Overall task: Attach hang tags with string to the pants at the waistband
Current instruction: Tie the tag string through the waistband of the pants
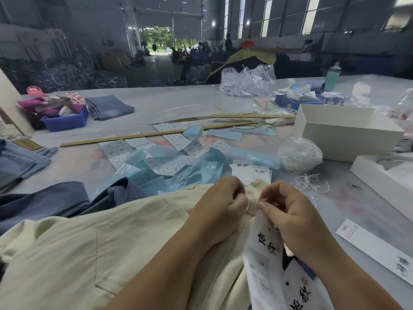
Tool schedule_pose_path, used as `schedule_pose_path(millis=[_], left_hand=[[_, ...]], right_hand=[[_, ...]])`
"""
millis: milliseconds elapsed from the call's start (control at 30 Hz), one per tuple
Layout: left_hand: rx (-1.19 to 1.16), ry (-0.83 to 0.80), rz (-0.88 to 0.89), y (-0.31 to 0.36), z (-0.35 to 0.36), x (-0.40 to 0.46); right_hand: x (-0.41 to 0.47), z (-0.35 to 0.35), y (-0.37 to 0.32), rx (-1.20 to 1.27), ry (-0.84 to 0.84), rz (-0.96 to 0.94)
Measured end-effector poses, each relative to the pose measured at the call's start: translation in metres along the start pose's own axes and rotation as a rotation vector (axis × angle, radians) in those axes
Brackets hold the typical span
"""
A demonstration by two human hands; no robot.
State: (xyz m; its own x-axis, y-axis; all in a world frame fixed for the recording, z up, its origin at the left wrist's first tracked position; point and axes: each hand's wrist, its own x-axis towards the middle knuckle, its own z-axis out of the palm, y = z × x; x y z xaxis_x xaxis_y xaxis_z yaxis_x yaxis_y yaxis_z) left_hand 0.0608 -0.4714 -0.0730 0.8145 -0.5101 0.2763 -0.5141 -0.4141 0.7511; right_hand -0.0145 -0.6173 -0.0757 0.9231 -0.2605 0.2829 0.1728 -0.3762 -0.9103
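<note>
Cream pants (93, 247) lie across my lap and the table edge, back pocket up, waistband toward the middle. My left hand (220, 209) grips the waistband with curled fingers. My right hand (288, 209) pinches at the same spot, thumb against the waistband loop; the string itself is too thin to make out. White hang tags (270, 260) with black characters hang just under my right hand. More hang tags (250, 170) stand on the table beyond the waistband. Loose white strings (309, 181) lie to the right.
Blue plastic wrap (169, 166) and printed labels litter the table middle. A bag of strings (299, 153), white boxes (342, 135), wooden rulers (154, 134), a long tag (377, 249) at right, dark blue pants (44, 202) at left, a blue bin (64, 121).
</note>
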Motion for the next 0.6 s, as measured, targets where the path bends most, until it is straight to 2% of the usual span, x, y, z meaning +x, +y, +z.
schedule_pose_path(millis=[167, 300, 467, 600], left_hand=[[-0.484, 0.145, -0.203, 0.003, -0.007, -0.002], [-0.702, 0.224, -0.212, 0.004, -0.012, 0.000], [-0.842, 0.277, -0.230, -0.003, -0.019, 0.003], [-0.851, 0.257, -0.195, -0.001, -0.017, 0.003]], right_hand=[[0.005, -0.013, -0.010, 0.012, -0.089, 0.052], [0.009, -0.025, -0.014, 0.002, -0.147, 0.075], [0.007, -0.034, -0.017, -0.214, -0.232, 0.049], [0.005, -0.031, -0.019, -0.450, -0.100, -0.011]])
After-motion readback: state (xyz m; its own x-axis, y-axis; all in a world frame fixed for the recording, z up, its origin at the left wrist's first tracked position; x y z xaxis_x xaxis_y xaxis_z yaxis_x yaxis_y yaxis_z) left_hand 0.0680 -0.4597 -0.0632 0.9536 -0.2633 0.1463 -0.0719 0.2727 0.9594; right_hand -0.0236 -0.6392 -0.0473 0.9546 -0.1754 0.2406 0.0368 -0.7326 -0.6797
